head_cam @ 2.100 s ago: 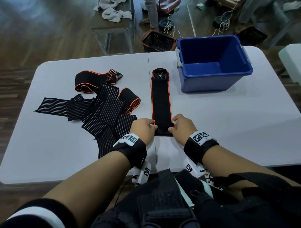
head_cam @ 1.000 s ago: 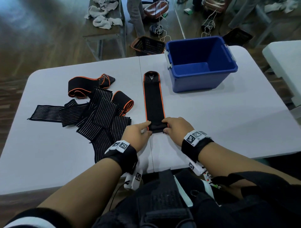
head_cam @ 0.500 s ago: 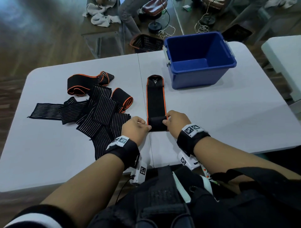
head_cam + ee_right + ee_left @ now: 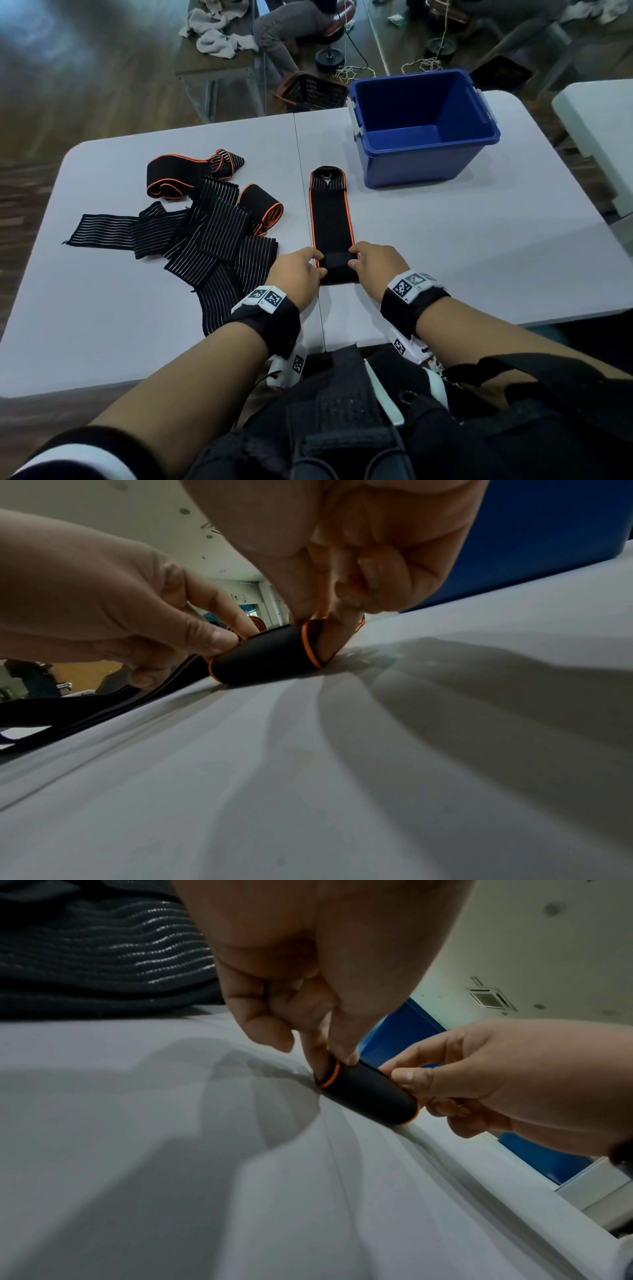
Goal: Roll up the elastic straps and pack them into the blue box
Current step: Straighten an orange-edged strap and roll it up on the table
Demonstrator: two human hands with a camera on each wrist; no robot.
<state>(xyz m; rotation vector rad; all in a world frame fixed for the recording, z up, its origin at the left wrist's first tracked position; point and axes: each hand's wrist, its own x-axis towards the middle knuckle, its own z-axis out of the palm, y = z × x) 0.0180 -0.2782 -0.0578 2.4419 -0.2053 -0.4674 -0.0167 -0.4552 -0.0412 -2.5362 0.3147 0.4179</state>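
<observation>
A black elastic strap with orange edges point(image 4: 330, 212) lies flat along the table's middle seam, its near end wound into a small roll point(image 4: 337, 269) point(image 4: 368, 1093) point(image 4: 263, 656). My left hand point(image 4: 301, 270) point(image 4: 329, 1053) pinches the roll's left end, and my right hand point(image 4: 371, 262) point(image 4: 329, 631) pinches its right end. The empty blue box point(image 4: 424, 164) stands beyond the strap's far end, to the right. A heap of loose straps point(image 4: 205, 226), striped and orange-edged, sits left of my hands.
The white folding table point(image 4: 479, 257) has bare surface to the right of the strap and near its front edge. Beyond the far edge are a dark basket point(image 4: 315, 90), cables, a bench with cloths and a seated person. Another white table point(image 4: 599, 120) stands at right.
My hands have rolled the strap's near end away from me, so the roll has grown and the flat part has shortened. The head view has tilted slightly.
</observation>
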